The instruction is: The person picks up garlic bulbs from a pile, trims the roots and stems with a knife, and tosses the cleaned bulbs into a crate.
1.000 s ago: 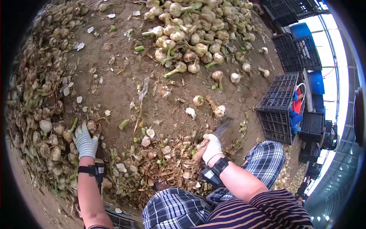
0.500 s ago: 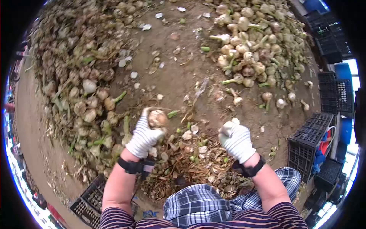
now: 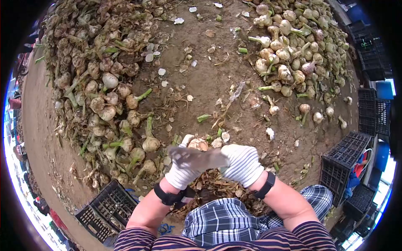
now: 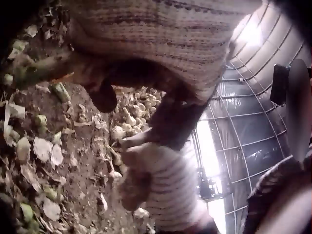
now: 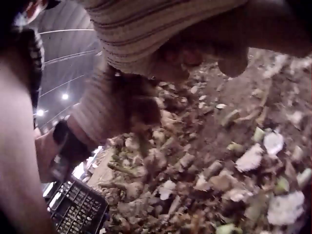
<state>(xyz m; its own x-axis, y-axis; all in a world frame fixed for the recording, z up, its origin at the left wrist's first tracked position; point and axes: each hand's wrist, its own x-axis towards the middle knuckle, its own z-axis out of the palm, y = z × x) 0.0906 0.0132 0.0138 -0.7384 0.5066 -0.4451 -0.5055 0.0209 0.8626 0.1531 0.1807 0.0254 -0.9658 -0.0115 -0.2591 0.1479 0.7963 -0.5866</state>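
My gloved left hand (image 3: 181, 173) grips a garlic bulb (image 3: 198, 144) low over the ground, in front of my knees. The bulb's green stem (image 4: 44, 72) sticks out in the left wrist view. Opposite it, my gloved right hand (image 3: 245, 165) holds a knife by its handle, which its fingers mostly hide. The broad grey blade (image 3: 188, 160) points left and overlaps the left hand in the head view. In the left wrist view the blade (image 4: 175, 119) lies between the two gloves. Dark shadow hides where blade and bulb meet.
Heaps of stemmed garlic lie on the left (image 3: 98, 111) and at upper right (image 3: 289, 54). Peelings and cut stems (image 3: 215, 184) cover the ground by my knees. Black crates stand at lower left (image 3: 109, 209) and on the right (image 3: 345, 152). Loose bulbs (image 3: 305, 108) lie on the soil.
The left hand has picked up a garlic bulb from the left heap and brought it to the middle. The right hand has moved left with the knife, and both hands have come together.
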